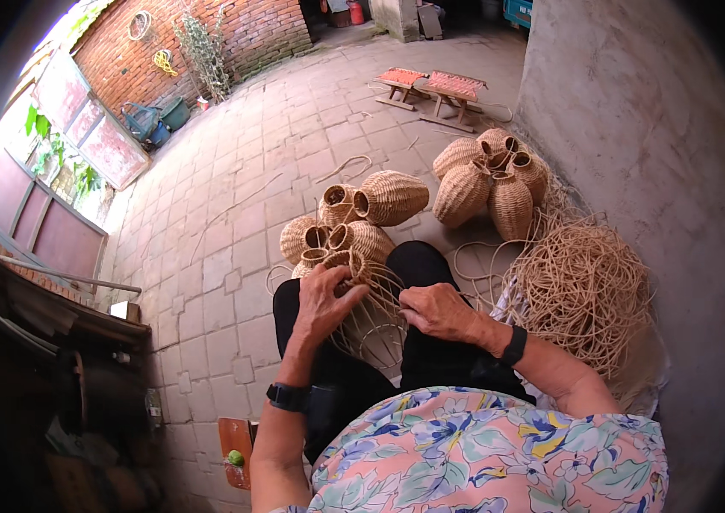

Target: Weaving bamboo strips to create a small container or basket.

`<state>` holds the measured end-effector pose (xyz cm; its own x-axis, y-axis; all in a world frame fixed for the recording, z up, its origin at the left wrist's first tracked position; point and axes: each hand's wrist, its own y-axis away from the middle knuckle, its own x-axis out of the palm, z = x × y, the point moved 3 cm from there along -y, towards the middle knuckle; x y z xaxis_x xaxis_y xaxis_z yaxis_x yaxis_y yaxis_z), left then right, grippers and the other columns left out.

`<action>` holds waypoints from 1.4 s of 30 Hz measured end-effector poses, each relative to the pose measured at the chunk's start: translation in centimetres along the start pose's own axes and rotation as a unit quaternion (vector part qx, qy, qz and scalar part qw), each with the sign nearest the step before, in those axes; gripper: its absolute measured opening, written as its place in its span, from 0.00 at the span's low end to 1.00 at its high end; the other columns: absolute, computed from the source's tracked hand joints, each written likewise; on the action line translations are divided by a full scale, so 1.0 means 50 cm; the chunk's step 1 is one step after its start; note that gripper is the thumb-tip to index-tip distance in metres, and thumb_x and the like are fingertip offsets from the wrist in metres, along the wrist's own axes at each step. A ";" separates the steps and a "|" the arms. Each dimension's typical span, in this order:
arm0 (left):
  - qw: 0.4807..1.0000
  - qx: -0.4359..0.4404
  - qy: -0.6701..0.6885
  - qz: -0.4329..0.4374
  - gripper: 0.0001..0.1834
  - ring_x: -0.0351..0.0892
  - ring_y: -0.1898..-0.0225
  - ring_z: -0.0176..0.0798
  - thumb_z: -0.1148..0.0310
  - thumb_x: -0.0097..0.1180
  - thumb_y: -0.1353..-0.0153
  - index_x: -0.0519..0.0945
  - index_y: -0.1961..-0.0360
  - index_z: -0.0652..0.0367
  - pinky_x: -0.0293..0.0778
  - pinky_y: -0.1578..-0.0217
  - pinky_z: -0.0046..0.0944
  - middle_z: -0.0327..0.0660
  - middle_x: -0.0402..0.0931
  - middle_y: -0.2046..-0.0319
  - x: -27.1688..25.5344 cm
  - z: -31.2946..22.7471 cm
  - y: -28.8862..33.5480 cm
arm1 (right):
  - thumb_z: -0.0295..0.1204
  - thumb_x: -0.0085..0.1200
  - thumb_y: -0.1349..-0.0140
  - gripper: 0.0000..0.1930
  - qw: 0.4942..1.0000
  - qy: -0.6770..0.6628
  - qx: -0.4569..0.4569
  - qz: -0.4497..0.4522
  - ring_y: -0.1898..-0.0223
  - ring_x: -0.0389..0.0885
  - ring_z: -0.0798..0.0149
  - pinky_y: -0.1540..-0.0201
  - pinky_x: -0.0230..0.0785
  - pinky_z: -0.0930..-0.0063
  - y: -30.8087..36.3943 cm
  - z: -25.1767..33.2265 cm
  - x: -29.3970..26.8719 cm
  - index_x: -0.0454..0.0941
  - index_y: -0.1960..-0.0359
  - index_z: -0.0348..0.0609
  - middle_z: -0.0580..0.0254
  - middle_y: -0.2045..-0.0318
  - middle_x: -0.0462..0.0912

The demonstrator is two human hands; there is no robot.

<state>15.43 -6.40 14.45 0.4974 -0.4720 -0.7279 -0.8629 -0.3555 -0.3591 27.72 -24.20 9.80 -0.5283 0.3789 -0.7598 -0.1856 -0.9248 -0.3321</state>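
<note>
Between my knees is a partly woven basket (357, 267) of tan cord, with long loose strands (371, 332) fanning down from it. My left hand (328, 299) grips its woven edge, fingers curled over it. My right hand (441, 309), just right of it, is closed in a pinch on a strand of cord. Finished narrow-necked woven vases (392, 197) lie clustered beyond my left hand, their mouths facing various ways. Past my right knee, a second group of similar vases (463, 195) leans together in a ring.
A big tangled heap of tan cord (585, 282) lies right of me, against a grey wall (645, 137). Two low stools (455, 87) with red woven seats stand farther off. Stray cords cross the paving (234, 214). Near my left elbow, a green round object (235, 458) sits on a brown board.
</note>
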 end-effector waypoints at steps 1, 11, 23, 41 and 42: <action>1.000 0.000 -0.002 -0.001 0.15 0.76 0.69 0.51 0.58 0.66 0.48 0.85 0.66 0.59 0.71 0.65 0.48 0.47 0.77 0.72 -0.004 0.013 0.009 | 0.32 0.60 0.40 0.10 1.000 0.000 -0.002 -0.001 0.70 0.81 0.46 0.68 0.71 0.56 -0.003 0.005 -0.005 0.73 0.69 0.40 0.53 0.73 0.79; 0.926 -0.163 0.305 -0.150 0.14 0.78 0.62 0.29 0.71 0.67 0.43 0.83 0.57 0.66 0.74 0.59 0.30 0.36 0.81 0.64 -0.055 0.085 -0.001 | 0.29 0.54 0.39 0.05 0.989 0.075 -0.110 -0.068 0.74 0.78 0.46 0.70 0.70 0.55 -0.103 0.071 -0.113 0.72 0.68 0.43 0.54 0.77 0.75; 0.926 -0.226 0.288 -0.090 0.14 0.77 0.66 0.27 0.69 0.65 0.42 0.83 0.57 0.66 0.73 0.64 0.29 0.37 0.81 0.67 -0.074 0.139 0.040 | 0.28 0.57 0.45 0.06 0.971 0.056 0.208 -0.107 0.62 0.75 0.49 0.55 0.68 0.59 0.285 -0.258 -0.136 0.78 0.66 0.43 0.54 0.70 0.73; 0.974 -0.163 0.147 -0.052 0.16 0.80 0.61 0.38 0.64 0.67 0.47 0.84 0.59 0.61 0.75 0.58 0.37 0.43 0.80 0.64 -0.054 0.043 0.051 | 0.34 0.56 0.38 0.09 0.996 0.058 -0.018 -0.072 0.72 0.80 0.47 0.71 0.71 0.56 0.045 -0.036 -0.019 0.73 0.72 0.46 0.55 0.77 0.76; 0.978 -0.143 0.139 -0.060 0.16 0.80 0.60 0.38 0.64 0.67 0.47 0.84 0.59 0.61 0.75 0.57 0.38 0.43 0.80 0.64 -0.055 0.036 0.050 | 0.34 0.55 0.37 0.08 0.994 0.096 0.002 -0.055 0.72 0.80 0.47 0.71 0.71 0.56 0.067 -0.060 -0.026 0.73 0.72 0.47 0.55 0.77 0.76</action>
<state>11.72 -4.52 14.48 0.6332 -0.6003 -0.4886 -0.7563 -0.6140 -0.2259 30.26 -27.69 7.98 -0.3375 0.4766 -0.8117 -0.2376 -0.8775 -0.4165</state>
